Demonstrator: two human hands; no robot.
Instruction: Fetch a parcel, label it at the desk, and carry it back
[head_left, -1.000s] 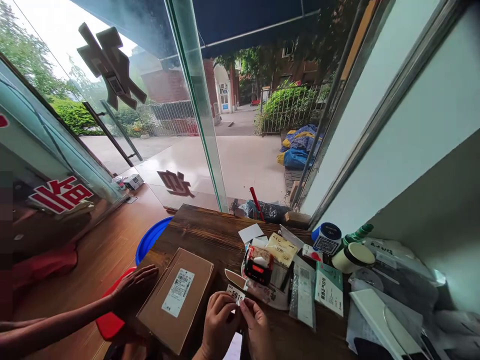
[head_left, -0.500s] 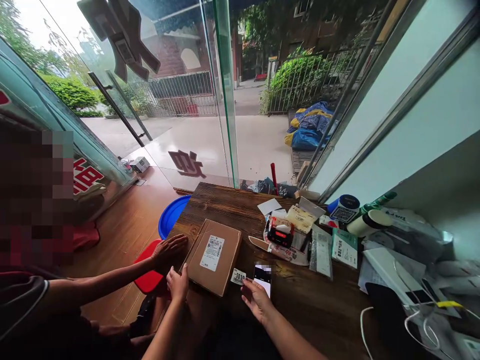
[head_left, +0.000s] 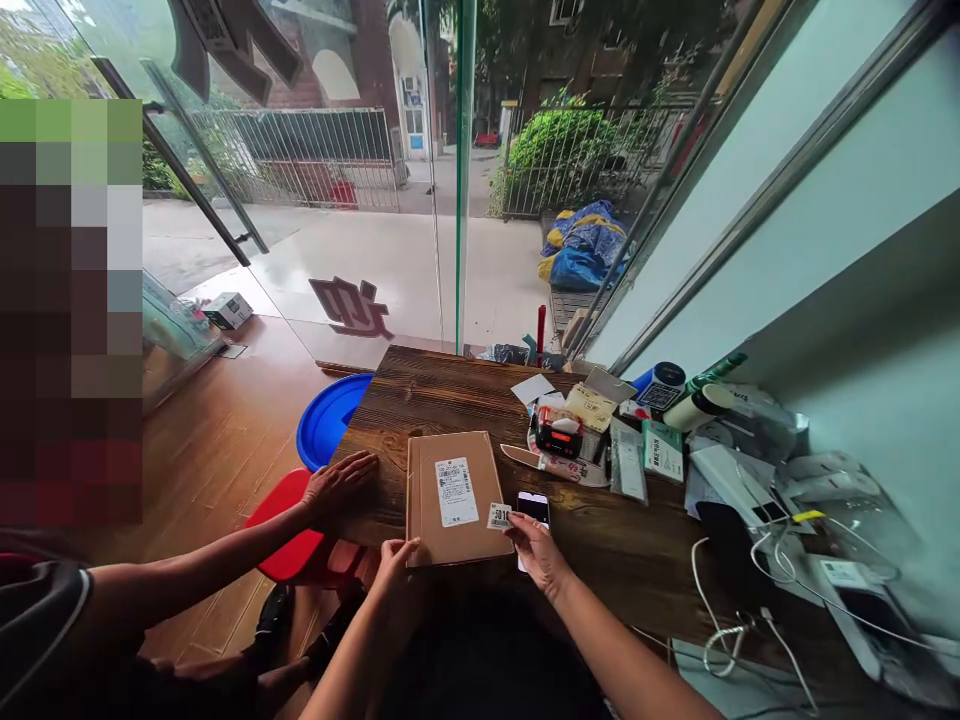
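Label application: right hand pinches the numbered sticker at the cardboard parcel's right edge, left hand steadying its near corner; lay it flat, clear of the shipping label.

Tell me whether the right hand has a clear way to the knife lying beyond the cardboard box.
Probably yes. The right hand holds a small numbered sticker at the cardboard box, and the knife lies just past it on the table; only a phone lies flat between them.

dark wooden table, wood floor, glass doors, daylight outside.
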